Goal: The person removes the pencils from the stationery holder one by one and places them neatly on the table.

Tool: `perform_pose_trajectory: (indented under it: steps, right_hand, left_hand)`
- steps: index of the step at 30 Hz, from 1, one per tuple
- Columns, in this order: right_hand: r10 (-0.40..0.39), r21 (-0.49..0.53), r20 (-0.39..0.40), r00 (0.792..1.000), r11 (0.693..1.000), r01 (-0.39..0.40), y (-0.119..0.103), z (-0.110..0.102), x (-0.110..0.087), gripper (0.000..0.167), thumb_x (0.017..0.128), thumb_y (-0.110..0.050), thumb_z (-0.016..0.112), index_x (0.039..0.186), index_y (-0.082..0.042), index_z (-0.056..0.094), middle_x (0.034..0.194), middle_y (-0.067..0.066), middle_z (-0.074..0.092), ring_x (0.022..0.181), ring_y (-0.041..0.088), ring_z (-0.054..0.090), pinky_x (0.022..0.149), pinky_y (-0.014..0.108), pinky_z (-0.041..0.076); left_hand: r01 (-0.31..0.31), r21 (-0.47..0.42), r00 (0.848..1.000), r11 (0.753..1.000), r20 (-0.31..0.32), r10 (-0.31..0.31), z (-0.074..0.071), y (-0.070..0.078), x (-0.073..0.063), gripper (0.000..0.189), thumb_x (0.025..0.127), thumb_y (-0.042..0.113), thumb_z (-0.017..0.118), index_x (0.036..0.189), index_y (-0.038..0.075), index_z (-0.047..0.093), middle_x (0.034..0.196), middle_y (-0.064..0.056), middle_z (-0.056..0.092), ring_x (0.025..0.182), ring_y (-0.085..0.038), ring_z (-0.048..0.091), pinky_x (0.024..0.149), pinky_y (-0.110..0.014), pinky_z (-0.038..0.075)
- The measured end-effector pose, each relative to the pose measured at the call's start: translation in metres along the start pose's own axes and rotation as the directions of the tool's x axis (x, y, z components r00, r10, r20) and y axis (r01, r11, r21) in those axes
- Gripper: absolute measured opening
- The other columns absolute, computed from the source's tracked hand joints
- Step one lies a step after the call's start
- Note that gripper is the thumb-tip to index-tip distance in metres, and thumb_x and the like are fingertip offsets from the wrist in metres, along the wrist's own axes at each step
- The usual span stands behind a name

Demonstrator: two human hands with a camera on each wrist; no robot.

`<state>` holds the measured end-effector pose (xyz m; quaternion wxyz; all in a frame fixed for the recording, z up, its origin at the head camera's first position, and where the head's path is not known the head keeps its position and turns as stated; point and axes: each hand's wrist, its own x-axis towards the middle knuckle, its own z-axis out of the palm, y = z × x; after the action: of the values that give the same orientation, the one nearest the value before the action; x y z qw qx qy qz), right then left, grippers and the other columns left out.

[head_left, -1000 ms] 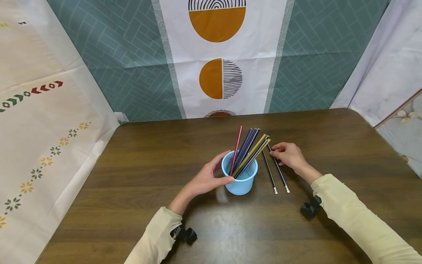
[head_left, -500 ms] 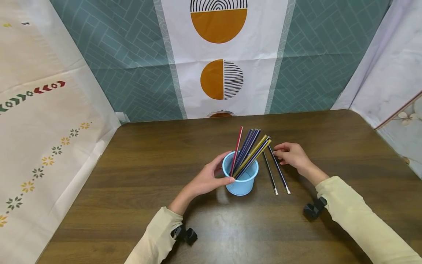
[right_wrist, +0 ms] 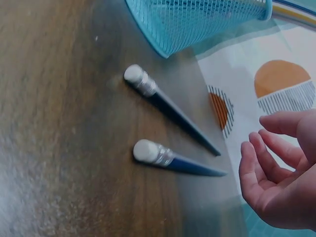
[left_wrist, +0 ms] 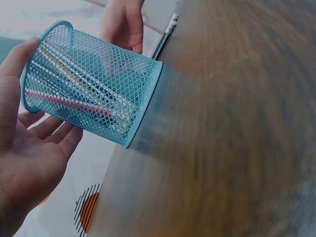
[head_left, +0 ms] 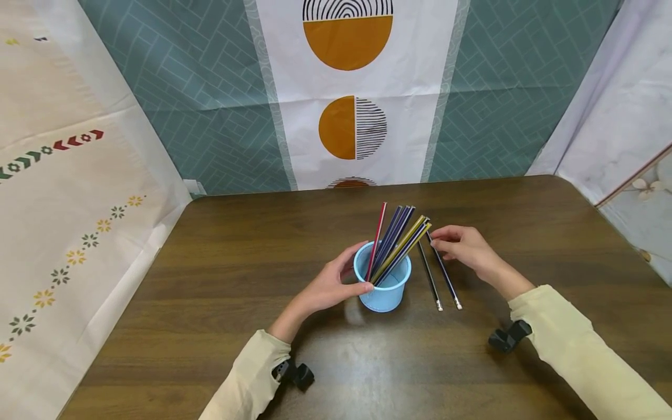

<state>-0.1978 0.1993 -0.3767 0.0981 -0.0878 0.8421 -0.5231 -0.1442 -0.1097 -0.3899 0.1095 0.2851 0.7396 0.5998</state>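
1. Left hand (head_left: 336,284): clamped on the light-blue mesh cup (head_left: 382,300), thumb over the near rim, fingers round the far side. With twelve o'clock at the table's far edge, the cup lies at this hand's three o'clock.
2. Cup: upright on the brown wooden table (head_left: 236,256). The pencils inside (head_left: 401,239), blue and yellow, lean out toward one o'clock; a red pencil (head_left: 375,238) points closer to twelve.
3. Right hand (head_left: 464,248): fingers loosely bent, thumb and fingertips apart, holding nothing. The cup lies between its eight and nine o'clock, clear of the hand.
4. Dark blue pencil (head_left: 445,274): on the table at the right hand's seven o'clock, its far end just beside the fingertips, its white eraser toward five.
5. Black pencil (head_left: 430,277): between the cup and the blue pencil, at the right hand's half past seven, eraser also toward five.
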Motion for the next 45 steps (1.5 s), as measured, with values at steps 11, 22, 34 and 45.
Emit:
perform_pose_trajectory:
  steps: [11,22,34,45]
  right_hand:
    - [-0.091,0.077,0.111,0.990,0.994,0.083,-0.014,0.006,-0.010,0.034,0.093,-0.011,0.065,0.119,0.010,0.059,0.113,0.024,0.063,0.098,0.033,0.061,0.078,0.030,0.055]
    - [-0.242,0.071,0.092,0.966,0.969,0.236,-0.023,0.018,-0.018,0.028,0.089,-0.007,0.069,0.114,0.006,0.065,0.106,0.018,0.067,0.091,0.015,0.062,0.076,0.036,0.056]
    - [-0.283,0.075,0.090,0.955,0.958,0.276,-0.028,0.026,-0.021,0.023,0.088,-0.007,0.070,0.108,0.004,0.067,0.098,0.012,0.068,0.087,0.018,0.060,0.072,0.029,0.053]
    - [-0.291,0.108,0.077,0.954,0.953,0.282,-0.031,0.034,-0.020,0.023,0.087,-0.005,0.071,0.107,0.006,0.067,0.093,0.010,0.068,0.082,0.019,0.059,0.068,0.033,0.053]
  left_hand:
    - [0.010,-0.003,1.000,1.000,0.003,-0.010,0.002,0.004,-0.001,0.076,0.087,0.011,0.073,0.150,0.008,0.030,0.146,-0.012,0.041,0.130,-0.025,0.044,0.106,-0.036,0.036]
    - [0.002,-0.004,1.000,1.000,-0.004,-0.002,0.000,0.000,0.000,0.075,0.087,0.012,0.073,0.150,0.011,0.031,0.145,-0.012,0.042,0.130,-0.024,0.044,0.106,-0.036,0.037]
    - [-0.003,0.002,1.000,1.000,-0.006,0.003,0.000,0.000,0.000,0.076,0.087,0.017,0.074,0.150,0.011,0.031,0.145,-0.012,0.042,0.129,-0.024,0.045,0.105,-0.036,0.037]
    - [0.011,0.009,1.000,1.000,-0.005,-0.011,0.000,0.000,0.000,0.077,0.087,0.018,0.074,0.151,0.013,0.031,0.145,-0.010,0.042,0.129,-0.023,0.045,0.106,-0.037,0.037]
